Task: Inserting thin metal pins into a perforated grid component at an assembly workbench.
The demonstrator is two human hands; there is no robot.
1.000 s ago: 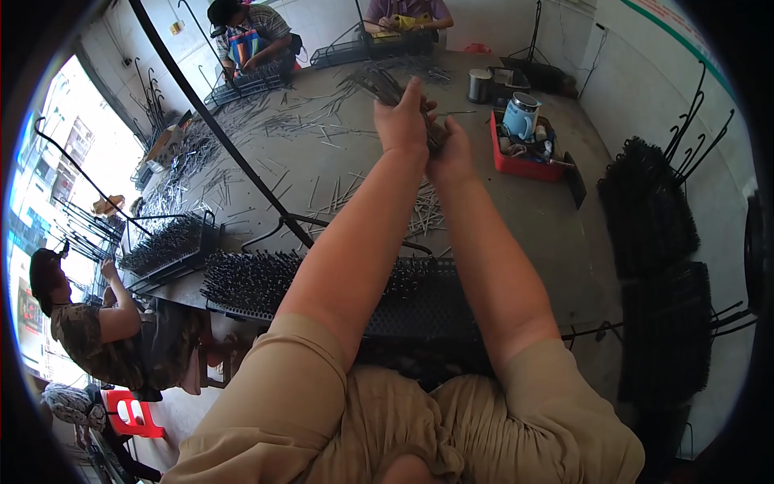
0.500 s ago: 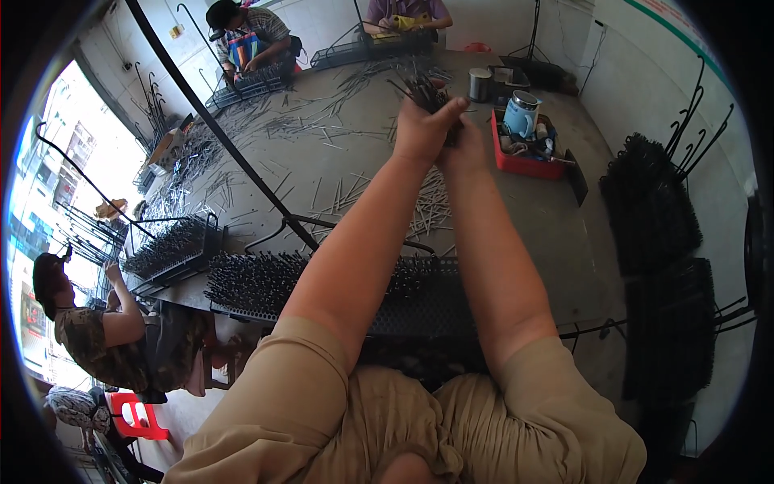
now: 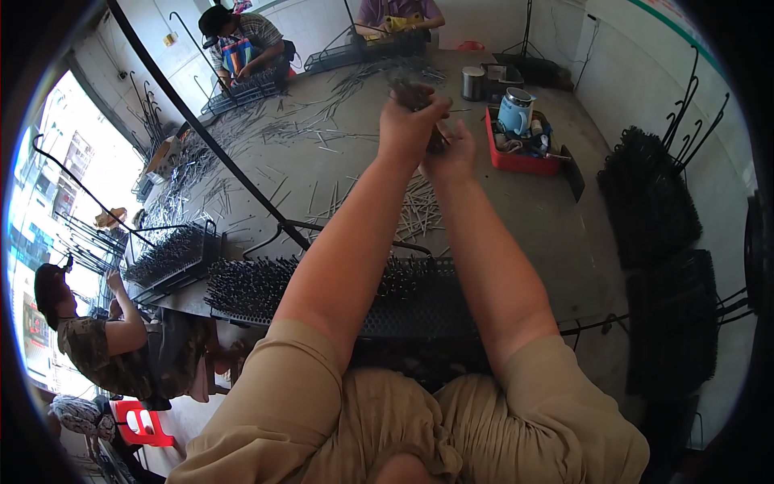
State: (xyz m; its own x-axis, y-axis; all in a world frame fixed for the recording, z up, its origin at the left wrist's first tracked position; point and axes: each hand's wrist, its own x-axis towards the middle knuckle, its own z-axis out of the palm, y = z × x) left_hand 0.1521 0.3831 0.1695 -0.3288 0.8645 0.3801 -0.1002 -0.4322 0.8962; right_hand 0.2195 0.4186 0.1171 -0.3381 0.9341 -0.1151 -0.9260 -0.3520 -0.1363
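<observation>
My left hand (image 3: 405, 127) is closed around a bundle of thin dark metal rods (image 3: 412, 93), held over the table beyond my knees. The bundle's upper end is smeared by motion. Just below and to the right, my right hand (image 3: 451, 156) has its fingers apart, with the palm beside the bundle's lower end; whether they touch I cannot tell. Under my forearms stands a black mesh rack (image 3: 439, 302), its left part packed with upright black rods (image 3: 246, 289). Loose grey rods (image 3: 417, 214) lie in a pile behind it.
A red tray (image 3: 524, 164) right of my hands holds a blue mug (image 3: 515, 113) and small items. Beside it stands a metal can (image 3: 473, 83). A long black bar (image 3: 201, 133) slants across the left. Filled racks (image 3: 651, 194) stand at right. Several people work around the table (image 3: 524, 226).
Both hands have shifted slightly left in the picture. The right hand's fingers have opened away from the bundle, and the rods' tips have become blurred.
</observation>
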